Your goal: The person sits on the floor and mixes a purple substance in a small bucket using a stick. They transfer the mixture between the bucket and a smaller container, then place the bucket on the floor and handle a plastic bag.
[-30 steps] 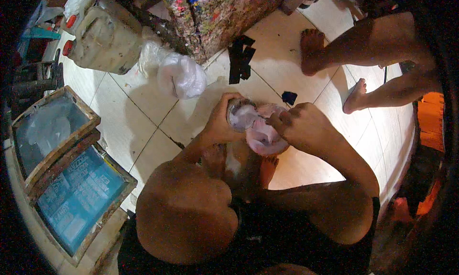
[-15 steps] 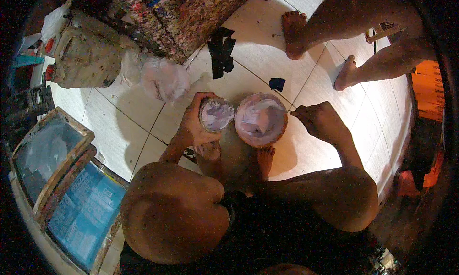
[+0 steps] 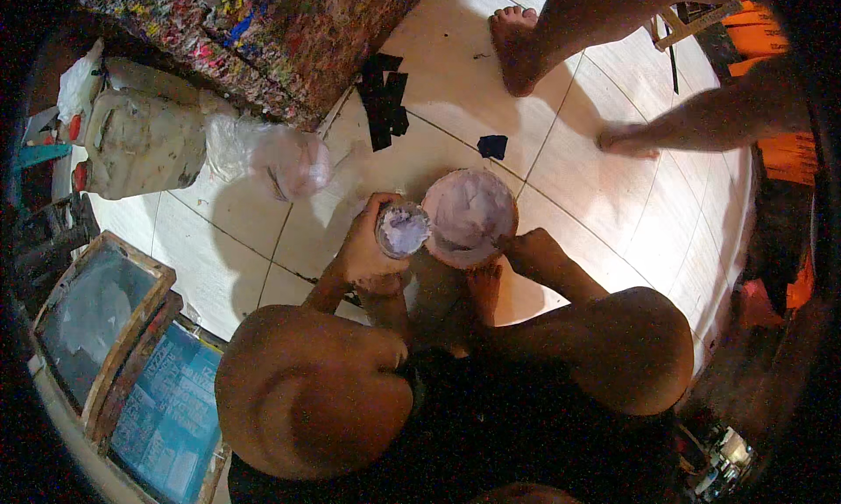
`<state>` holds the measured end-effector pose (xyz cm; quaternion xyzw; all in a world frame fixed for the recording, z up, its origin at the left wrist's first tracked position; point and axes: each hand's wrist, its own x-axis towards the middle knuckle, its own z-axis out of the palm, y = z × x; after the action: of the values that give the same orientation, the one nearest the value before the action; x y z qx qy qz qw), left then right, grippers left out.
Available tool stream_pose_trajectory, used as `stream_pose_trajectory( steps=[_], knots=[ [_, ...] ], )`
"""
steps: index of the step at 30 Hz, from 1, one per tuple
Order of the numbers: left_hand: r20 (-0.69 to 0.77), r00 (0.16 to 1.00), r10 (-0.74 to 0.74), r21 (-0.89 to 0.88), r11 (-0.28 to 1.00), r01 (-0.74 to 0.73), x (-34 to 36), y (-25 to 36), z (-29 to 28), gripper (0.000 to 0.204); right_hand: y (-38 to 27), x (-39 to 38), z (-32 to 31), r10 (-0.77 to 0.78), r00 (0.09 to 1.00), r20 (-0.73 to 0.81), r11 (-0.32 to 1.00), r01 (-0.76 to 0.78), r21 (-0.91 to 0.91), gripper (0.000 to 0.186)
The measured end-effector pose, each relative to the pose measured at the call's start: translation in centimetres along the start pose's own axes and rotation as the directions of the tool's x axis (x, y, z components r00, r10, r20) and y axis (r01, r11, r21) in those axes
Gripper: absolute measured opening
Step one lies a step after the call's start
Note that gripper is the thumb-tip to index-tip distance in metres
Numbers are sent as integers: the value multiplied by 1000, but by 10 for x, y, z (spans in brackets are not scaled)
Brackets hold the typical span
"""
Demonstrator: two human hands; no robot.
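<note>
My left hand is wrapped round a small clear cup of pale lilac paste. Directly to its right, close against it, stands a wider round tub with more lilac paste spread inside. My right hand is closed at the tub's lower right rim, fingertips pinched together. The thin stick-like tool it gripped earlier is mostly hidden now, its end apparently in the paste. One of my bare feet shows just below the tub.
Black scraps and a small dark piece lie on the tiles. A plastic bag and grimy container sit left, near a paint-crusted block. Framed screens lean lower left. Another person's foot is ahead.
My right hand has moved left and down, from beside the tub to its rim. The view has shifted, and the other person's right-hand leg has moved. My left hand still holds the cup.
</note>
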<state>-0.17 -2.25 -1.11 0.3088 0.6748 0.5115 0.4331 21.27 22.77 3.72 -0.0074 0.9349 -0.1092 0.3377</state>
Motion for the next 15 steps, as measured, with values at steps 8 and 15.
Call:
stream_pose_trajectory(
  steps=[8,15],
  knots=[
    [21,993,115,23,993,-115,-6,7,0,84,29,-6,-26,-155,935,-320,974,91,-208,28],
    [8,998,62,12,998,-62,-4,-1,9,84,-3,-24,33,220,945,-243,949,-150,278,15]
  ],
)
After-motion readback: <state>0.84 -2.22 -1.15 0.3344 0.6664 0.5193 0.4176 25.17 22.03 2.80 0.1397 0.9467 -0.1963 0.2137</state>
